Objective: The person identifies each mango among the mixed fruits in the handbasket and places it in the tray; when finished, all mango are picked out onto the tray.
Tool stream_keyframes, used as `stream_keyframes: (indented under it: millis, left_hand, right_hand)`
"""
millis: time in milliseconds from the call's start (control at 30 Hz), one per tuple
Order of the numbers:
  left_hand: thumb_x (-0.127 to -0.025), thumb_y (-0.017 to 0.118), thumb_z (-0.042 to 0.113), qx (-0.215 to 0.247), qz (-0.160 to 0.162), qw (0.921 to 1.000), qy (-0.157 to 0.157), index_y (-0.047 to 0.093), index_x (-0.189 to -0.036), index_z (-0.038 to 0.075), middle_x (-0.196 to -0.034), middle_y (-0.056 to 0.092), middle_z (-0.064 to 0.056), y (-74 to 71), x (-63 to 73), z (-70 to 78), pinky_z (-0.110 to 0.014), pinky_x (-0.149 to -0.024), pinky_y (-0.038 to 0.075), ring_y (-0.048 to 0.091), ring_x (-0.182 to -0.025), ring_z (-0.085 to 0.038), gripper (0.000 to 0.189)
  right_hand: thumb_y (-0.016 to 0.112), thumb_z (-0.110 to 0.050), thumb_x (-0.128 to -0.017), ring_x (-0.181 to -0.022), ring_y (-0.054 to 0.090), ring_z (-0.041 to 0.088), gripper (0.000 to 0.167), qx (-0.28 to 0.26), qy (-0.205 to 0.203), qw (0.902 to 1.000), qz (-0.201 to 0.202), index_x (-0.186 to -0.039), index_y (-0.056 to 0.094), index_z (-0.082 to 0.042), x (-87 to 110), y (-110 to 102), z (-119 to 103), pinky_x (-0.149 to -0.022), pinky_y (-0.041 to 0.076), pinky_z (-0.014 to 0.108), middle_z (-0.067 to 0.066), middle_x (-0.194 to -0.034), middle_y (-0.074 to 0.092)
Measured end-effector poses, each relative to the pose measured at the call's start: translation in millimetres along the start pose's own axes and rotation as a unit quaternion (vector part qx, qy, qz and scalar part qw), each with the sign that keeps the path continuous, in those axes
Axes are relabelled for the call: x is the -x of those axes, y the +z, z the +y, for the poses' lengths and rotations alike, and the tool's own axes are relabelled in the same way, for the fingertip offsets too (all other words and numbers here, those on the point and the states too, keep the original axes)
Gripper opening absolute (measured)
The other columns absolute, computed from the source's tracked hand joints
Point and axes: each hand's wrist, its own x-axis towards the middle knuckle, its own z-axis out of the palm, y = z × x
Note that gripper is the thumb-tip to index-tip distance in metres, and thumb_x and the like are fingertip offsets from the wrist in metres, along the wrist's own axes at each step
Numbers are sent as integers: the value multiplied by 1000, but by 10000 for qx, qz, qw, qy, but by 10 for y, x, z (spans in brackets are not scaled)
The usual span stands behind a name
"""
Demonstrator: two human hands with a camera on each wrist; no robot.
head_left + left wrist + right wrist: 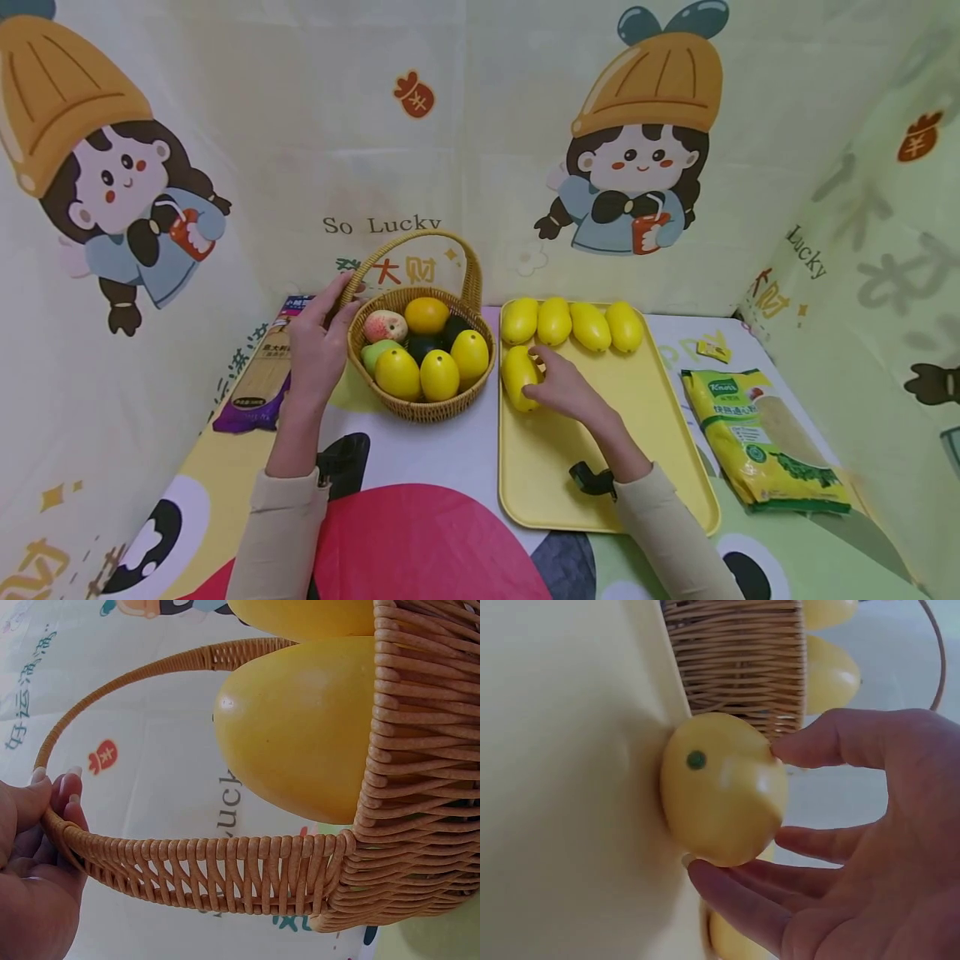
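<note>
My left hand [318, 354] grips the handle [56, 802] of a wicker basket [427, 408] on its left side, thumb and fingers around it. Inside the basket lie several yellow mangoes [438, 375], an orange [426, 316], a peach [386, 326], a green fruit [378, 353] and dark fruits. On the yellow tray [600, 467], my right hand [566, 383] holds a yellow mango [724, 795] between thumb and fingers. That mango lies at the tray's left edge, beside the basket. Behind it, a row of several mangoes [590, 326] lines the tray's far edge.
A yellow Knorr bag [761, 442] lies right of the tray, with a small yellow packet [712, 351] behind it. At the left, partly behind my left hand, lies a purple-ended noodle pack [255, 383]. Printed cloth walls [495, 125] stand behind and at the sides.
</note>
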Motion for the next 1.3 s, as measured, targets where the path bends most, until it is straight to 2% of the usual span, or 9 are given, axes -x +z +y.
stream_keyframes:
  millis: [333, 567, 733, 867, 1133, 1300]
  left_hand:
    - [-100, 57, 18, -21, -2, 10000, -28, 54, -143, 29, -129, 68, -6, 4, -3, -7, -14, -101, 48, 60, -125, -15, 44]
    - [-100, 57, 17, -1, 14, 10000, -27, 54, -142, 31, -129, 68, -6, -3, 1, 4, -13, -101, 48, 60, -126, -15, 44]
    - [-100, 57, 17, -23, 11, 10000, -66, 54, -142, 32, -130, 68, -6, -4, 2, 6, -14, -102, 48, 60, -126, -15, 45]
    - [-100, 57, 19, -34, 9, 10000, -87, 54, -142, 32, -130, 68, -5, -3, 3, 3, -14, -102, 48, 59, -127, -14, 44]
    - [-101, 56, 21, -55, -3, 9998, -182, 52, -141, 38, -132, 66, -3, -9, 11, -4, -15, -102, 47, 58, -129, -11, 43]
    - [-101, 56, 19, -23, -13, 9998, -181, 53, -142, 34, -132, 67, -5, -7, 12, 50, -15, -103, 47, 58, -128, -14, 44]
  right_hand:
    - [70, -32, -86, -119, 59, 35, 70, 42, 20, 9998, 191, -144, 45, -3, -35, 23, 44, -99, 52, 50, 20, -136, 58]
    - [70, -36, -89, -128, 55, 37, 66, -2, -37, 9994, 352, -143, 48, -5, -32, -25, 12, -106, 48, 53, 18, -143, 54]
    - [69, -35, -90, -132, 51, 36, 62, -47, -367, 9979, 540, -142, 50, -9, -53, -38, -34, -109, 45, 54, 14, -145, 54]
    - [71, -31, -89, -130, 52, 36, 61, -314, -694, 9954, 577, -142, 52, -9, -100, -15, -99, -109, 45, 54, 13, -144, 54]
    - [73, -20, -87, -132, 51, 35, 64, -852, -1263, 9878, 336, -145, 49, -10, -207, 84, -314, -112, 43, 55, 12, -146, 52]
    - [73, -16, -88, -127, 54, 29, 63, -1024, -1488, 9832, 260, -145, 48, -10, -251, 155, -454, -112, 44, 52, 9, -143, 54]
